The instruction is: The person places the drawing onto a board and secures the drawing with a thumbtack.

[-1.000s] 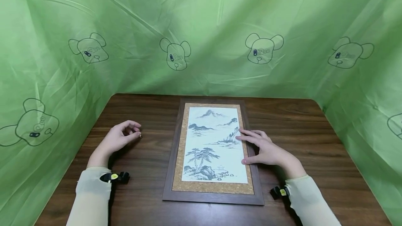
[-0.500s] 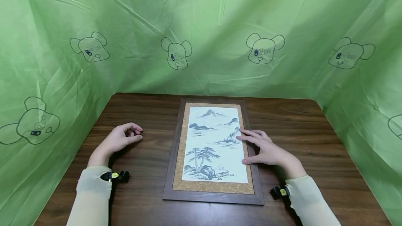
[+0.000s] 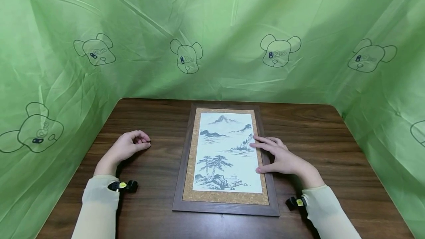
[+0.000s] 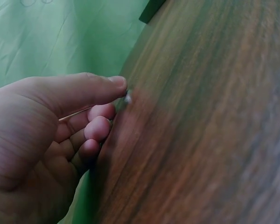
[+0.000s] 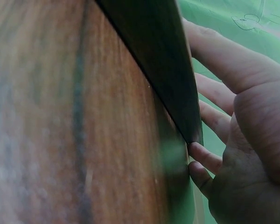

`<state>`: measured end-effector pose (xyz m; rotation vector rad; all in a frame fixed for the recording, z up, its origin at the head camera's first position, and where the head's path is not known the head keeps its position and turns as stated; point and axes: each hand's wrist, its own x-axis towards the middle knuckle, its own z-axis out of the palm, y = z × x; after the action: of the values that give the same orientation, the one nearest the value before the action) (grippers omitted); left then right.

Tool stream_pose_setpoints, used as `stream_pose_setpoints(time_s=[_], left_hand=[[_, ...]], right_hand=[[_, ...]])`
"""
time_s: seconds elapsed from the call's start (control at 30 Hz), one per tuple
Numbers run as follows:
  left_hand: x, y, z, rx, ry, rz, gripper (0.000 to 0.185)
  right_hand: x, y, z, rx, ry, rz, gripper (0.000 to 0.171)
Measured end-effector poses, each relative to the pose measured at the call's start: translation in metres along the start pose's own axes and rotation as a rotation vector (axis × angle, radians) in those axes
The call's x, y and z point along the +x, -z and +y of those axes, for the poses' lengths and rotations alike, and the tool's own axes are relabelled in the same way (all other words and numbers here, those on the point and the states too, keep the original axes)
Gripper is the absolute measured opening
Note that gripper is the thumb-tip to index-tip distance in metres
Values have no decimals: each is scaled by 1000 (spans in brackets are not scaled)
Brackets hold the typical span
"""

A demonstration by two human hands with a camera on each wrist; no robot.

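On wooden table (image 3: 159, 194), right hand (image 3: 282, 158) flat on frame (image 3: 225, 209); left hand (image 3: 127, 146) pinches pin (image 4: 126, 98).

The head camera looks forward and down from the near edge of the desk (image 3: 159, 202), taking in both hands and the green cloth (image 3: 212, 28) behind. The left wrist camera sits very close, low over the desk (image 4: 200, 140), facing past the left hand (image 4: 46, 140). The right wrist camera, equally near, faces along the frame (image 5: 163, 70) edge; the head view shares that frame (image 3: 225, 209).
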<state>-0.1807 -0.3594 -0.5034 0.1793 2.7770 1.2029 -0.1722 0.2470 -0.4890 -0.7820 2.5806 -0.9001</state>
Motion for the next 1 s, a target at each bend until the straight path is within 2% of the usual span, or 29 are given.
stream_pose_setpoints(time_s=[0.33, 0.57, 0.83, 1.0], left_hand=[[1, -2, 0, 35, 0, 14, 11], [3, -4, -1, 55, -12, 28, 13], [5, -5, 4, 85, -47, 101, 8], [9, -9, 16, 23, -102, 149, 6]], right_hand=[[1, 0, 1, 6, 9, -1, 90], [1, -1, 2, 9, 1, -5, 90], [0, -2, 4, 11, 25, 8, 88], [1, -2, 3, 16, 13, 0, 89]])
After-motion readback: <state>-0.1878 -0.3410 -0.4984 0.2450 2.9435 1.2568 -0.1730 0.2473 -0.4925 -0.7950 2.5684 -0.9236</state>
